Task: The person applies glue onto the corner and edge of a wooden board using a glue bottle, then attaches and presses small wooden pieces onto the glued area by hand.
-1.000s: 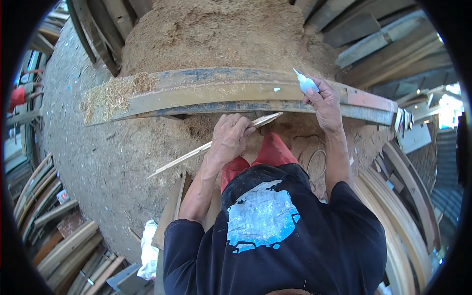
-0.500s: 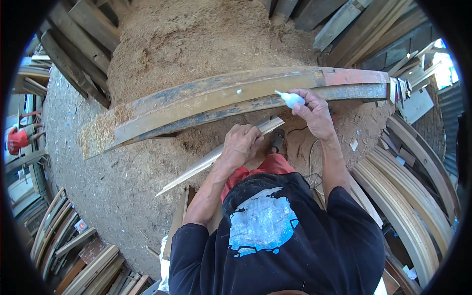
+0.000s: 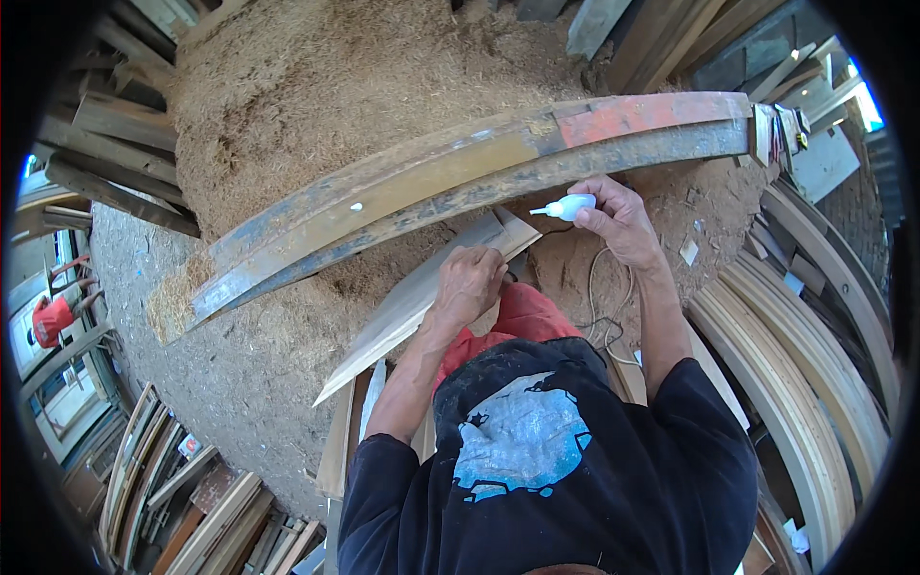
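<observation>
My left hand (image 3: 471,286) is closed on the edge of a thin, pale wooden board (image 3: 407,299), which slants from beside my legs down to the left. Its fingertips are partly hidden behind the edge. In my right hand (image 3: 621,222) is a small white squeeze bottle (image 3: 571,207), its narrow nozzle pointing left, above the board's far right end. Beyond both hands lies a long curved wooden beam (image 3: 450,170), brown and grey with a red-painted right end. A small white blob (image 3: 356,207) sits on its brown face.
Sawdust (image 3: 316,86) covers the ground beyond the beam. Curved timbers (image 3: 781,383) are stacked at my right, and planks (image 3: 230,517) lie at lower left. A cord (image 3: 596,297) loops near my right forearm. Another person in red (image 3: 53,321) is far left.
The board has turned so its broad face shows. My right hand has drawn the bottle back from over the beam toward the board, and the nozzle now points more level. The view has shifted.
</observation>
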Action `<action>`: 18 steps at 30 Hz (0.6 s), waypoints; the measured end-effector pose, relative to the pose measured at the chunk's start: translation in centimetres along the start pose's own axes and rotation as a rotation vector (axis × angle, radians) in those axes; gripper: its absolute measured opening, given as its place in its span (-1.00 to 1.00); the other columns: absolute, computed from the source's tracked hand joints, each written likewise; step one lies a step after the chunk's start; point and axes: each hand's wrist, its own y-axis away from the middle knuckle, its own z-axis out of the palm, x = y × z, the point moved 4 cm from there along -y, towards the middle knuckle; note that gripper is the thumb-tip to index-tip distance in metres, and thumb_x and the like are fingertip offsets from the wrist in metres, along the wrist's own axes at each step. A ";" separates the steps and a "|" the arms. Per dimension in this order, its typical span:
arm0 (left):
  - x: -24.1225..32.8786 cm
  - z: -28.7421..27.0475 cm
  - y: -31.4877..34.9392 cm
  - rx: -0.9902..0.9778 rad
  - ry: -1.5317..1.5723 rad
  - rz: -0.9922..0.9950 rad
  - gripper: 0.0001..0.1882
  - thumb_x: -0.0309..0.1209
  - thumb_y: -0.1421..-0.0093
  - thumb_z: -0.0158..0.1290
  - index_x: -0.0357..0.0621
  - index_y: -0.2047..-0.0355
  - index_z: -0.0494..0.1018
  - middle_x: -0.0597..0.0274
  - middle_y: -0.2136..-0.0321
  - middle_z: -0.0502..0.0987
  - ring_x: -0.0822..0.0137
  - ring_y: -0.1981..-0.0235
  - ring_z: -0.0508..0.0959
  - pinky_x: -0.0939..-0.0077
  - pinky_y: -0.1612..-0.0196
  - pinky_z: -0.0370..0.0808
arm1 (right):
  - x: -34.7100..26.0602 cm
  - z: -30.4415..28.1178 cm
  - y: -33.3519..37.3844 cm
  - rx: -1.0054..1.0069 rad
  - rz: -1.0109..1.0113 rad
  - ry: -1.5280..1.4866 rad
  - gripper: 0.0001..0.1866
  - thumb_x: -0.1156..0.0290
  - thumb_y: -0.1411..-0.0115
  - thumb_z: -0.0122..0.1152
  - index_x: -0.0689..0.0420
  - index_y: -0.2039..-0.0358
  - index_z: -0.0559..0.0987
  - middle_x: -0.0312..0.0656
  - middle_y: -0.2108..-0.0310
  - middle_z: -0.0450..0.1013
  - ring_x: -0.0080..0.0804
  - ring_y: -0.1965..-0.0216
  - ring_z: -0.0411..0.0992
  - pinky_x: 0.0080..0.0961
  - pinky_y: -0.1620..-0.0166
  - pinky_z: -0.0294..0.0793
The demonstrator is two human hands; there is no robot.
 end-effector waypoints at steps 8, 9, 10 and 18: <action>0.8 1.2 0.3 0.011 0.049 0.032 -0.89 -0.43 -0.12 0.22 -0.12 0.40 0.50 0.10 0.48 0.54 -0.02 0.39 0.55 0.11 0.28 0.45 | 1.8 -2.5 3.7 0.115 0.070 0.105 -0.67 0.34 -0.28 0.34 0.21 0.02 0.55 -0.36 0.26 0.53 -0.70 0.28 0.42 -0.68 0.20 0.44; 1.0 1.4 0.5 0.018 0.052 0.027 -0.89 -0.43 -0.11 0.23 -0.12 0.40 0.50 0.11 0.48 0.53 0.00 0.39 0.55 0.13 0.28 0.44 | 2.0 -2.4 4.5 0.145 0.070 0.091 -0.67 0.34 -0.28 0.34 0.22 0.02 0.55 -0.37 0.27 0.53 -0.70 0.30 0.42 -0.68 0.22 0.43; 1.3 1.8 1.2 -0.002 0.071 0.004 -0.89 -0.43 -0.11 0.23 -0.11 0.40 0.50 0.13 0.48 0.52 0.02 0.40 0.55 0.15 0.29 0.42 | 2.3 -2.7 5.0 0.148 0.091 0.104 -0.67 0.34 -0.28 0.34 0.22 0.02 0.55 -0.37 0.27 0.53 -0.70 0.30 0.42 -0.68 0.22 0.43; 4.2 3.5 3.8 0.009 -0.025 -0.222 -0.84 -0.43 -0.08 0.25 -0.05 0.33 0.53 0.19 0.44 0.46 0.11 0.35 0.48 0.22 0.20 0.29 | 3.0 -3.5 5.6 0.050 0.180 0.271 -0.66 0.35 -0.28 0.33 0.19 0.00 0.55 -0.38 0.24 0.52 -0.69 0.27 0.41 -0.67 0.20 0.41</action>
